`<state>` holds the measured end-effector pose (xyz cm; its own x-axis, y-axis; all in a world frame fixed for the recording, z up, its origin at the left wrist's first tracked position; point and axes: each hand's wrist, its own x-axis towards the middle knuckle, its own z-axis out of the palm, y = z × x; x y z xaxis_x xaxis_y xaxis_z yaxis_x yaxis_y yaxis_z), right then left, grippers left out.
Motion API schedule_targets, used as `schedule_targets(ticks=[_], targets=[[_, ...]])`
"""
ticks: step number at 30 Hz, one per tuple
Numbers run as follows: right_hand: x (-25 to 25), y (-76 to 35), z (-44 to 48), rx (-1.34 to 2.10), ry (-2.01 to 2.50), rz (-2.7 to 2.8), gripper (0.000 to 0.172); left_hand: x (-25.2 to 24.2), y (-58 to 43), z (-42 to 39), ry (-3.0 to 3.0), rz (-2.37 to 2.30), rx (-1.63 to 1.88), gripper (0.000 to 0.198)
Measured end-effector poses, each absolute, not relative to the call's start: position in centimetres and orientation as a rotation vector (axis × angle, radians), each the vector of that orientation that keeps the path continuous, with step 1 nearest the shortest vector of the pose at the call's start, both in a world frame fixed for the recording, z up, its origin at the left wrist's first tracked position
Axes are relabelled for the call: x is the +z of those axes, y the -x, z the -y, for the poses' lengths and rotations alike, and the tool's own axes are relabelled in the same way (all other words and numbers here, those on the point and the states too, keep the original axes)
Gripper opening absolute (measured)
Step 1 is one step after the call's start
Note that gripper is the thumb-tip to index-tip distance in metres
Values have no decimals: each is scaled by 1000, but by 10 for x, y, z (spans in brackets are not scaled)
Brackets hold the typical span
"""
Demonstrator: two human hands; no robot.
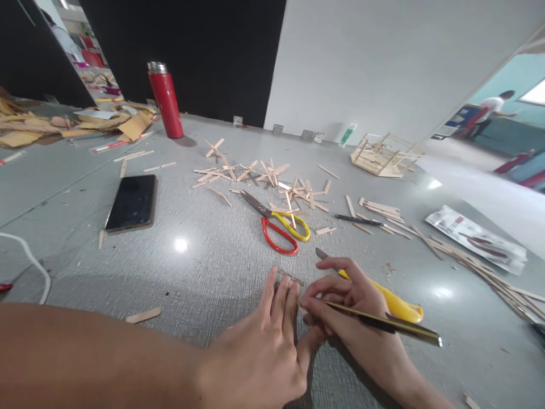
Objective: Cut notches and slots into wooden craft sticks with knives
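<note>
Two-handed steadying: the right hand [361, 298] pinches a slim gold-and-black pen-shaped tool [409, 330] low for control, while the left hand [259, 352], fingers flattened, should firmly brace the thin brownish strip [293, 278] at its fingertips, near centre.

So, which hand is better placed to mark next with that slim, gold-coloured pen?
Likely the right hand: it grips the pen between thumb and fingers. The left hand lies palm down with fingers outstretched, holding no pen.
</note>
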<state>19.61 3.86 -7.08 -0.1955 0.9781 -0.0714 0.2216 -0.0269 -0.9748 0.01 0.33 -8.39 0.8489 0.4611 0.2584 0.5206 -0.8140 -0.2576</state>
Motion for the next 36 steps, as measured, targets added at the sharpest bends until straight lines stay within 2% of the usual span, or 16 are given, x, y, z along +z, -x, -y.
schedule_targets(ticks=[3, 7, 11, 18, 25, 36], targets=[[-68, -197, -40, 1354, 1228, 1433, 29, -82, 0, -2, 2721, 745, -245, 95], [-67, -199, -38, 1284, 1191, 1415, 23, -80, 0, -2, 2729, 754, -248, 97], [-68, -200, -36, 1116, 1220, 1555, 26, -82, -1, -3, 2732, 793, -268, 100], [-67, -199, -35, 1175, 1236, 1654, 32, -83, 0, -2, 2768, 833, -302, 98], [-73, -200, -31, 1169, 1267, 1728, 21, -81, 2, -3, 2855, 835, -329, 86], [-74, -198, -30, 1254, 1278, 1718, 20, -81, 1, -4, 2828, 802, -314, 85]])
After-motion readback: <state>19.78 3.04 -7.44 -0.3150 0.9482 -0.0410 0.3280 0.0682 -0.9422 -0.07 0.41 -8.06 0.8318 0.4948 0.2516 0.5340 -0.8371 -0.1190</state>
